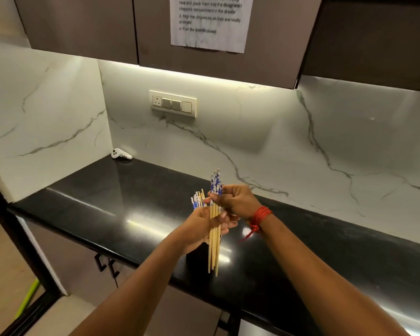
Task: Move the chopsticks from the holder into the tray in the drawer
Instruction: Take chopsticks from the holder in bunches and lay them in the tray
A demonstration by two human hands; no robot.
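A bunch of wooden chopsticks (214,248) with blue-and-white tops is held upright above the black counter. My right hand (235,202) grips the bunch near its top. My left hand (204,229) is closed around the same bunch lower down, thumb across the sticks. Behind my left hand, several more chopsticks (197,200) stick up; the dark holder (199,260) they stand in is mostly hidden by my hand and blends with the counter. No drawer or tray is in view.
A black glossy counter (121,209) runs along a marble wall. A white controller-like object (121,154) lies in the back left corner. Cabinet handles (106,264) sit below the counter edge. A switch panel (172,103) and a paper note (210,20) are above.
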